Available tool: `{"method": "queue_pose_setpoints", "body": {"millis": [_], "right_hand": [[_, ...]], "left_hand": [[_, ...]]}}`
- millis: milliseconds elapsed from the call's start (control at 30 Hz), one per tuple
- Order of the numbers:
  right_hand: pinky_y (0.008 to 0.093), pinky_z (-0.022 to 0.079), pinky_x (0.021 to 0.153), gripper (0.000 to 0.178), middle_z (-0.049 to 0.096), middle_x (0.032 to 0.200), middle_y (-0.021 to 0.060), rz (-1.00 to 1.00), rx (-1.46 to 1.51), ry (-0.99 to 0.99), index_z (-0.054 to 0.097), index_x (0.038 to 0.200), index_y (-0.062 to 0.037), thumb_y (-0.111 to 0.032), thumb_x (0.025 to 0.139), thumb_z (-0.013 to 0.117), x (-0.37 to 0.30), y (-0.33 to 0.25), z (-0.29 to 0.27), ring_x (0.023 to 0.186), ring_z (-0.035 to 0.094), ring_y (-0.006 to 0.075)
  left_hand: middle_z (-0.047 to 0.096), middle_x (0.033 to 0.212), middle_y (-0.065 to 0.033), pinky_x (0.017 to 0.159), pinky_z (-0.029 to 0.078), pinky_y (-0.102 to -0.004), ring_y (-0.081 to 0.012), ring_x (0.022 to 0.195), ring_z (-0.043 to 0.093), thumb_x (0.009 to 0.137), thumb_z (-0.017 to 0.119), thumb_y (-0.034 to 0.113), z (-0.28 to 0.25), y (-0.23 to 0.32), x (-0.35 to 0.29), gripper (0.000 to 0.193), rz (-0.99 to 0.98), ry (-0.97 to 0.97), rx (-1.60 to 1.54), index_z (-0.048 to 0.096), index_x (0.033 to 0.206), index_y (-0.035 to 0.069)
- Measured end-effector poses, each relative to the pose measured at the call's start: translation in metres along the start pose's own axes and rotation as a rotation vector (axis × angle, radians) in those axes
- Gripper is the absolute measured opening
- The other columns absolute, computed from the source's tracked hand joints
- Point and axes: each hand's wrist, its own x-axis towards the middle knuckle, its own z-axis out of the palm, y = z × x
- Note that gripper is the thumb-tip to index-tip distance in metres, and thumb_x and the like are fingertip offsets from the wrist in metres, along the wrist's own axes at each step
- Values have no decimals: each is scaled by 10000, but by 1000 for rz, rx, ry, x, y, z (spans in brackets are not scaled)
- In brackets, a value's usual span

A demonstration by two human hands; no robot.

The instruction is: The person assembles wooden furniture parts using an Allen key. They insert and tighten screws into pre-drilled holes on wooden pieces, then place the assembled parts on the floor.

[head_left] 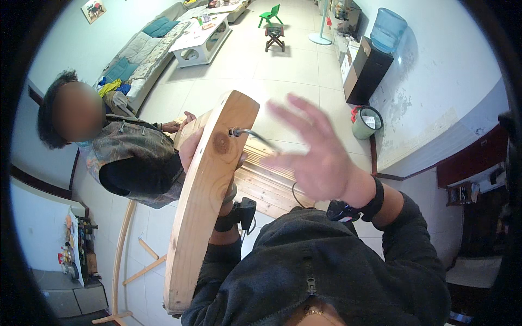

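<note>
A thick pale wooden beam (pixel 204 201) with a dark knot slants up in front of me. My left hand (pixel 191 149) grips it from behind, fingers showing at both its edges. Near the top, a bent metal hex key (pixel 253 133) sticks out of a bolt hole in the wood. My right hand (pixel 321 157) is raised just right of the key, fingers spread and slightly blurred, apparently holding nothing. Behind the beam runs a slatted wooden panel (pixel 263 187). The joint between panel and beam is mostly hidden.
A person (pixel 141 157) stands at the left, hands on the wooden piece's far side. Wooden strips (pixel 145 269) lie on the tiled floor at lower left. A bin (pixel 365 126) and water dispenser (pixel 370 70) stand right; a coffee table (pixel 201 41) and sofa (pixel 144 54) farther back.
</note>
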Motion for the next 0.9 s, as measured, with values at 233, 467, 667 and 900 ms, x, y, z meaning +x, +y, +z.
{"method": "queue_pose_setpoints", "body": {"millis": [233,467,667,900], "right_hand": [[460,179,1103,370,357,1423,228,214,-111,173,654,1135,-64,-324,918,506,41,17,25,1343,230,406],[512,234,1075,181,442,1359,120,-105,-254,267,696,787,-98,-243,781,588,89,-23,32,1310,291,336],[493,220,1087,119,441,1385,44,-320,44,-4,655,627,-147,-184,727,601,39,-28,24,1324,269,320],[481,153,1112,318,378,1428,194,172,-3,21,684,998,-85,-306,777,623,-18,16,3,1352,210,398]], "left_hand": [[514,1137,-99,1013,358,-402,-206,1093,491,631,861,373,-2,-13,-4,791,-8,41,32,445,1191,1],[493,1174,-127,1001,375,-423,-251,1138,477,686,829,335,0,-6,-6,757,-38,32,17,420,1247,36],[489,1162,-101,983,387,-388,-211,1086,490,672,838,330,0,-8,-10,750,-115,61,-9,426,1221,27],[480,1156,-91,1007,354,-400,-203,1098,471,664,840,346,0,-8,-2,764,0,29,69,419,1211,20]]}}
